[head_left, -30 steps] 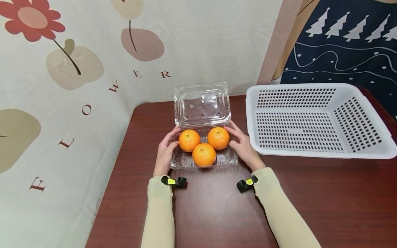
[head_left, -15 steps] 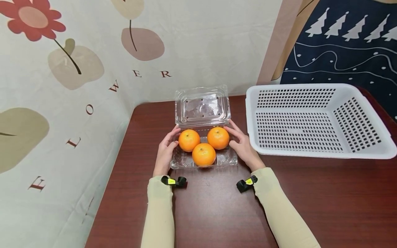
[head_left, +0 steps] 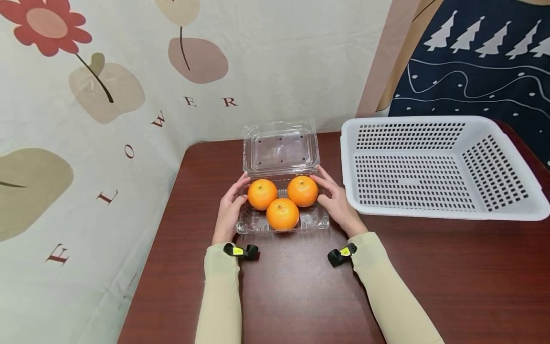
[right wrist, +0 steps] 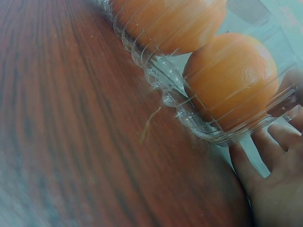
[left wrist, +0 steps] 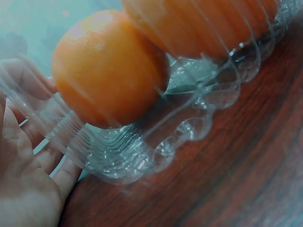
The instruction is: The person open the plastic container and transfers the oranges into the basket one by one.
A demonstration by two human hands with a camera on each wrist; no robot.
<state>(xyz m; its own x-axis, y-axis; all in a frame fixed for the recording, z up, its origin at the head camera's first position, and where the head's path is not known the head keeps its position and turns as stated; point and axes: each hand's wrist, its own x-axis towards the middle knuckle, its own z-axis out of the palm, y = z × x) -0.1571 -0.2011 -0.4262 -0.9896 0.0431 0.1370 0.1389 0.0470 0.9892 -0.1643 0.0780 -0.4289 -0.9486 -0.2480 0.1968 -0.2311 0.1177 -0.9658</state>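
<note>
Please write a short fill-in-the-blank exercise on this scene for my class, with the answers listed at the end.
1. The clear plastic box contains exactly ____ oranges.
2. The box's lid is not closed but ____.
3. Of the person's left hand and right hand, the ____ one is nearer the basket.
4. The colour of the basket is ____.

Missing words: three; open; right; white.
</note>
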